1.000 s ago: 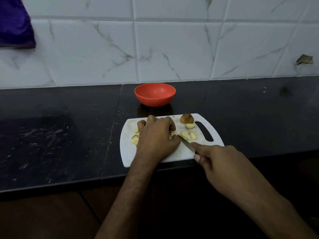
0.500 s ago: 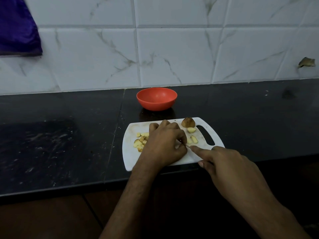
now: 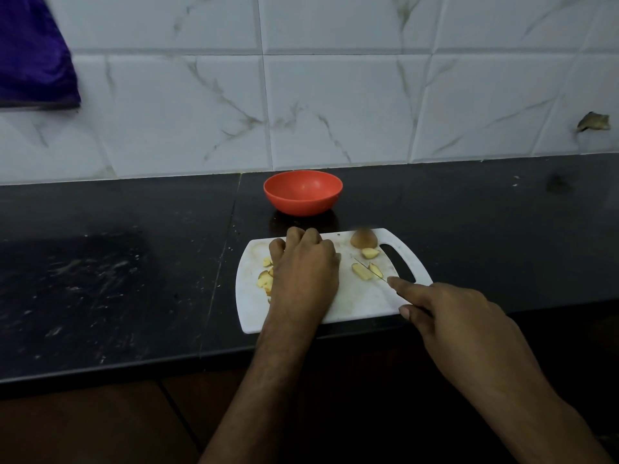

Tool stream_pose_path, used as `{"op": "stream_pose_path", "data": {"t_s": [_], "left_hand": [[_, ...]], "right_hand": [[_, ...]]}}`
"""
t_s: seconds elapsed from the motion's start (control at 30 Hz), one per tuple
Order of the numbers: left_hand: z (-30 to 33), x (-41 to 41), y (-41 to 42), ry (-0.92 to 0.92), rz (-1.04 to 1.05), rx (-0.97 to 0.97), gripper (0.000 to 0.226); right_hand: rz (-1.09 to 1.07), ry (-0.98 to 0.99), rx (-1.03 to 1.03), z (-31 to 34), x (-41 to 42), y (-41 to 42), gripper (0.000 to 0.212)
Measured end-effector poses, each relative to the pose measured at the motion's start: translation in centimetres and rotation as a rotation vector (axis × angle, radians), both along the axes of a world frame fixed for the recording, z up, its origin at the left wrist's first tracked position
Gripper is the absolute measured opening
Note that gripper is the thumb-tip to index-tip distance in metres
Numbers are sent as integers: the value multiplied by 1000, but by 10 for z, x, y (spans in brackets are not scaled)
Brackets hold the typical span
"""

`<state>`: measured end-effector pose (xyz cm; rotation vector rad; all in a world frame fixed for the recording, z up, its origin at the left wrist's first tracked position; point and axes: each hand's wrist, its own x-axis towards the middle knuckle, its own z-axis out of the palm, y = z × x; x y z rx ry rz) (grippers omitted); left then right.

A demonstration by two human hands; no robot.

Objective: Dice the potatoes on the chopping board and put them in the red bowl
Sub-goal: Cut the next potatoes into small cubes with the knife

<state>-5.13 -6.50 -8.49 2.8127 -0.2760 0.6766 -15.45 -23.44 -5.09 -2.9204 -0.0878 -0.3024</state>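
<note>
Currently, my right hand [image 3: 462, 326] holds its grip curled around the knife [image 3: 370, 269] handle, forefinger laid along the spine, with the thin blade angled over the two potato slices [image 3: 361, 271] beside the board's handle slot. A second ago the blade lay close against my left hand; it has since drawn clear to the right, which I judge to mean one batch is cut and the next slices are being addressed. My left hand [image 3: 303, 267] rests knuckles-up on the chopping board [image 3: 355, 303], fingers curled down over the diced pieces [image 3: 265, 279] at the left of the board; whether it actually pinches any piece I cannot tell. It has shifted left, covering dice that lay exposed half a second ago. A brown-skinned potato half [image 3: 363, 238] and a small wedge [image 3: 370, 253] lie uncut near the far edge. The red bowl [image 3: 303, 192] sits on the dark surface [image 3: 117, 262] just beyond the board, with no potato visible inside, so transfer is not yet begun.
</note>
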Motion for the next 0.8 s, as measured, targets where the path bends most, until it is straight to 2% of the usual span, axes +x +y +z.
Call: {"op": "stream_pose_path", "data": {"t_s": [0.27,0.5,0.8], "left_hand": [[2,-1,1,109,-372,-5,32],[3,0,1,111,-305,-48,19],[0,1,5,97,-313,-128,19]], "right_hand": [[-12,-71,136,-9,4,-1,44],[-5,-58,205,-11,0,1,42],[11,-1,185,-10,0,17,43]]}}
